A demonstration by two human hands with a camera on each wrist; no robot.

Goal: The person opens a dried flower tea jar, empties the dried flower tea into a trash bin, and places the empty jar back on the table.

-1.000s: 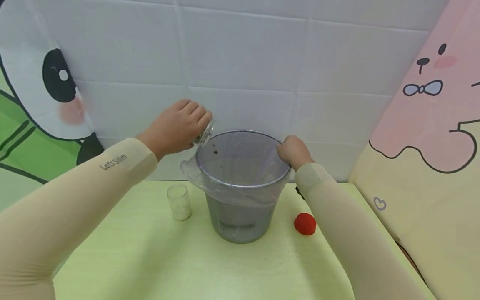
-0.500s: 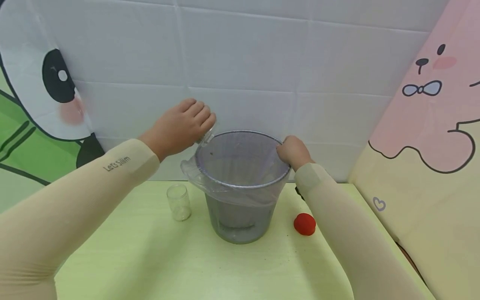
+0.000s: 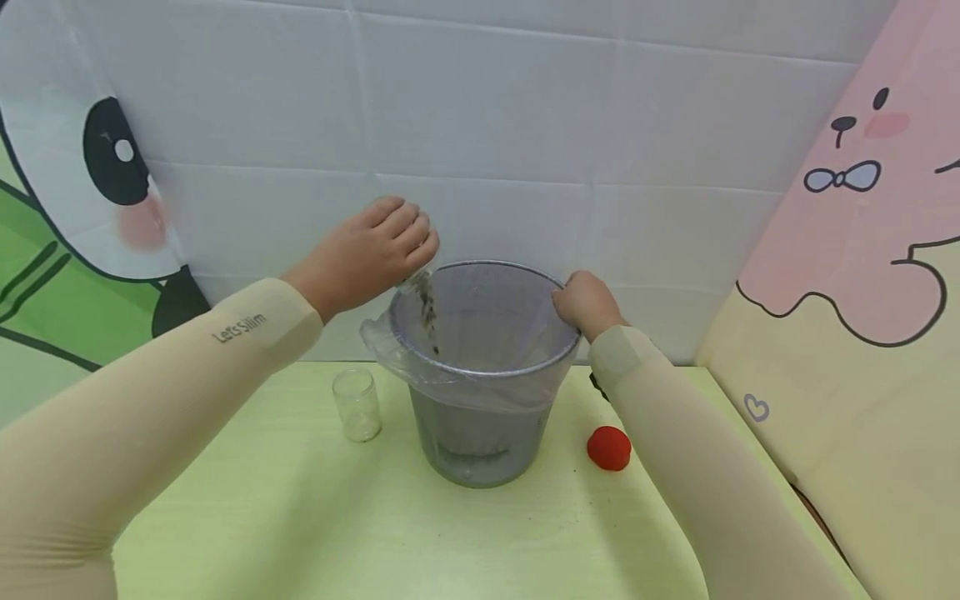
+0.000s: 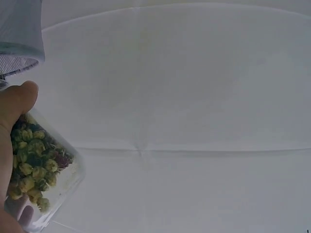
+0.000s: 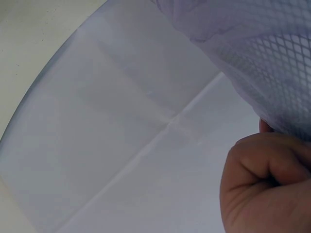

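My left hand (image 3: 367,260) holds a clear jar (image 4: 68,179) tipped over the left rim of a grey mesh waste bin (image 3: 468,446). Yellowish dried flower buds (image 4: 36,170), with a dark reddish one among them, fill part of the jar. Some dried bits (image 3: 427,312) are falling from its mouth into the bin. A thin clear plastic liner (image 3: 480,393) is folded over the bin's rim. On the opposite side, my right hand (image 3: 588,305) grips the rim and liner, its fingers curled in the right wrist view. The bin's bottom inside is hidden.
Left of the bin, a clear glass (image 3: 357,408) stands upright on the pale green table (image 3: 360,533). To the right lies a red rounded object (image 3: 609,448), near a small black thing (image 3: 598,386) partly behind my sleeve. Small crumbs dot the tabletop. A white wall covering (image 3: 495,117) rises behind.
The left hand has moved slightly right over the bin and tips the jar further. A stream of dried bits now falls from it. The right hand has stayed on the rim.
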